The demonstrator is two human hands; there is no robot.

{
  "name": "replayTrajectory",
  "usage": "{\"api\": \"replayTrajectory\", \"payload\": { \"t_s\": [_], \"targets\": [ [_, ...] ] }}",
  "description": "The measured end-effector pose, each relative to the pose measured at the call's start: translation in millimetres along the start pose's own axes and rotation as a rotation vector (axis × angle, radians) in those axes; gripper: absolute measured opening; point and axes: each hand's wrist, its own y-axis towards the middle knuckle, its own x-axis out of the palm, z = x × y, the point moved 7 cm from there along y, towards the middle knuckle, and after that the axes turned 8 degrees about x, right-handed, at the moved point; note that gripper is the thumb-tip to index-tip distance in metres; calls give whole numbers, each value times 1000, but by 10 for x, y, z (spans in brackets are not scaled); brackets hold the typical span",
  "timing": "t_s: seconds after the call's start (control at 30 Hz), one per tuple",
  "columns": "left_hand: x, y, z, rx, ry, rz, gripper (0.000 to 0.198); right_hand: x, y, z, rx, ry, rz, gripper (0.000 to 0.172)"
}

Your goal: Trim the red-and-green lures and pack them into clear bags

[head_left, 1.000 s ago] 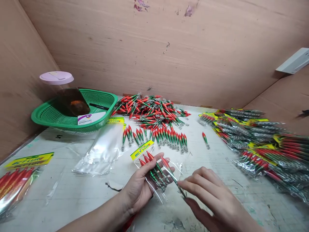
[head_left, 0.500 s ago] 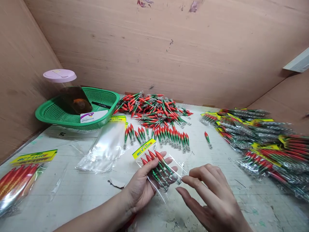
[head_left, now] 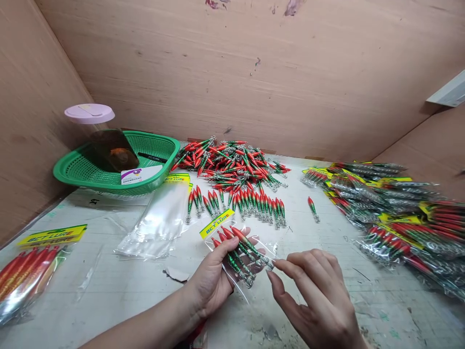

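My left hand (head_left: 212,278) is closed around a clear plastic bag (head_left: 238,291) with a yellow "BCT LURE" header. Inside the bag lie several squid lures (head_left: 247,242), red at the nose and green toward the hooked tail, with my left thumb pressing across them. At the bag's lower right edge, the index fingertip of my right hand (head_left: 317,293) touches the hooks of the uppermost lure. The right thumb stays apart from that finger, so the hand is open. Just beyond the bag, loose lures (head_left: 254,203) stand out in a rough row.
Behind the row is a heap of lures (head_left: 228,162). Empty bags (head_left: 152,228) lie left, near a green basket (head_left: 58,172) holding a lidded cup (head_left: 90,114). Filled packs (head_left: 392,232) pile up right; another pack (head_left: 32,266) lies far left. Wooden panels (head_left: 254,97) enclose the table.
The uppermost lure has shifted slightly up and left inside the bag. My right hand has moved a little, its thumb now higher and near the index fingertip. My left hand keeps its hold.
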Motion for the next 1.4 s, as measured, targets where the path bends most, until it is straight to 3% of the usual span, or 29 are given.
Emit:
{"api": "replayTrajectory", "payload": {
  "t_s": [0.3, 0.7, 0.77, 0.87, 0.97, 1.07, 1.13, 1.23, 1.3, 1.4],
  "targets": [
    [15, -24, 15, 10, 19, 24, 48, 7, -7, 11, 33, -12, 36, 10],
    [21, -18, -20, -24, -16, -56, 45, 35, -88, -69, 9, 32, 32, 16],
    [29, -16, -20, -31, -16, -64, 43, -28, -96, 170, 26, 57, 39, 20],
    [43, -18, -2, -29, -6, -57, 39, -68, -90, 968, 215, -83, 30, 9],
    [53, -24, 4, -35, -7, -52, 35, 31, -118, 1806, 311, -169, -94, 17],
    [37, -27, -9, -43, 0, -45, 36, 225, -204, 2314, 322, -162, -249, 23],
    [17, -22, -16, -40, 5, -43, 37, 353, -261, 2452, 322, -155, -306, 24],
    [-12, -10, -20, -32, 8, -38, 38, 456, -272, 2456, 327, -158, -321, 27],
    [-28, 1, -19, -29, 8, -27, 38, 416, -226, 2334, 321, -149, -325, 28],
    [-32, 20, -5, -30, -2, -9, 36, 130, -145, 1929, 296, -98, -351, 24]
  ]
}}
